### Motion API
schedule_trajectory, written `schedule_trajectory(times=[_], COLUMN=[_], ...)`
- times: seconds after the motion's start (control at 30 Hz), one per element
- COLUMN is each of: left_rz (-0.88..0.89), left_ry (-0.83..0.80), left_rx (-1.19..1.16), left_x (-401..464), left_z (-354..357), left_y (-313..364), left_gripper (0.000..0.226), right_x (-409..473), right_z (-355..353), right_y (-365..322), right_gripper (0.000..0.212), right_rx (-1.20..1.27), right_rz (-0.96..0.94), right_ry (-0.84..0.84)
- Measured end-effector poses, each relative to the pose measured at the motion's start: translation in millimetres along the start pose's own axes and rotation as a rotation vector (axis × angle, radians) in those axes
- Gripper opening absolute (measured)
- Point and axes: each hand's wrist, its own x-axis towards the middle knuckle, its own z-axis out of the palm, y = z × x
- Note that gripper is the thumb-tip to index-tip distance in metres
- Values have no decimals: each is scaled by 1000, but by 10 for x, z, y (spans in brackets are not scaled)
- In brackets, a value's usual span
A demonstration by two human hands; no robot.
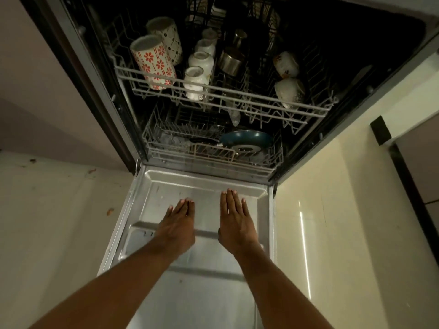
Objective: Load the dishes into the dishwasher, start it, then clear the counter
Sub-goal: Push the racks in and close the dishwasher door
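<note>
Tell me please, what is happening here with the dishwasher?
A person stands over the open dishwasher door, with the left hand and right hand flat and holding nothing. The upper rack holds cups and bowls; the lower rack holds a blue pan. The dishwasher appears not yet started.

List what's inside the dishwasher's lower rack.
In the lower rack lies a blue frying pan, its black handle pointing left. Wire baskets fill the left part. The rear is dark and covered by the upper rack, so anything there is hidden.
</note>
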Motion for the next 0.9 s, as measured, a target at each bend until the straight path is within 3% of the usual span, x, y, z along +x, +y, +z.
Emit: schedule_trajectory(times=[0.43,0.53,0.63,0.7,0.77,0.83,0.9], left_rz=[-156,-304,-523,-547,-527,-551,-639], left_ry=[-88,-112,-131,-167,-217,-215,-202], left_rx=[-326,-523,-730,-796,-860,-934,-1054], left_x=[-1636,-1897,-2076,-2183,-2259,-2306,-2324], left_z=[1355,1770,2165,2415,2629,2859,3097], left_y=[216,241,215,211,243,242,177], left_gripper=[70,56,47,49,42,17,20], right_x=[-1852,-2160,-2449,-2617,-2774,-2906,-3008], right_z=[893,1162,1486,1706,1932,2194,2419], right_y=[-621,-811,-989,-1095,-1156,-1231,-1317], right_gripper=[77,71,48,35,33,37,48], right_rx=[153,346,517,558,614,784,1062], right_rz=[75,225,458,564,623,692,804], right_ry=[-289,-299,-302,-341,-387,-403,-404])
